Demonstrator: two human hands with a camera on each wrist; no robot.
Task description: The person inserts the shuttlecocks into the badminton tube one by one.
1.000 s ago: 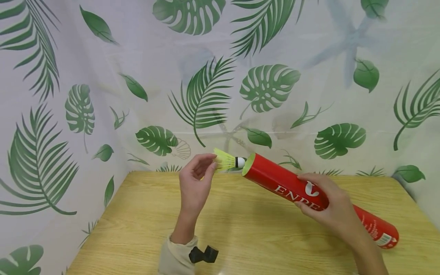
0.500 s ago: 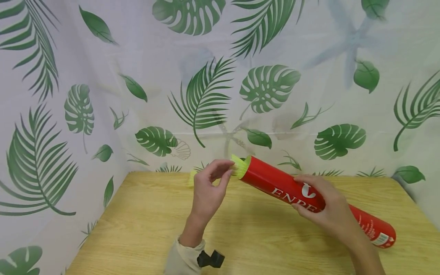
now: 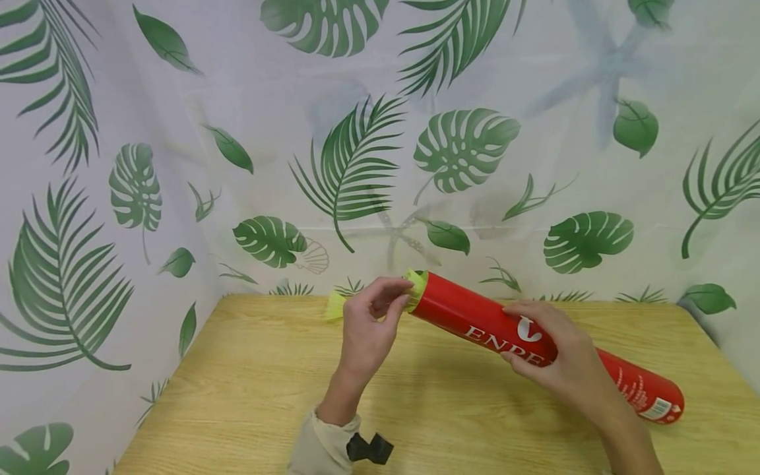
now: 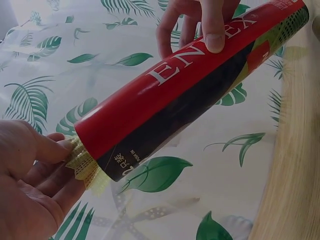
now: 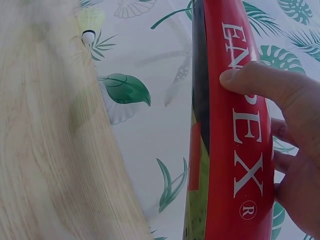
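Observation:
A yellow shuttlecock sits mostly inside the mouth of a red shuttlecock tube; only the rim of its skirt sticks out. My left hand pinches that skirt between thumb and fingers, its cork end hidden in the tube. Farther down, my right hand grips the tube around its middle, thumb on the lettering, as the right wrist view also shows. The tube is held tilted, its open end raised to the left and its barcoded end lower right.
A second yellow shuttlecock lies at the back of the wooden table, partly behind my left hand; its white cork shows in the right wrist view. A leaf-patterned cloth hangs along the table's back and left edges.
My left hand has moved right, pushing the shuttlecock cork first into the tube until only its skirt rim shows. The second shuttlecock has come into sight behind the hand. The tube shifted slightly left.

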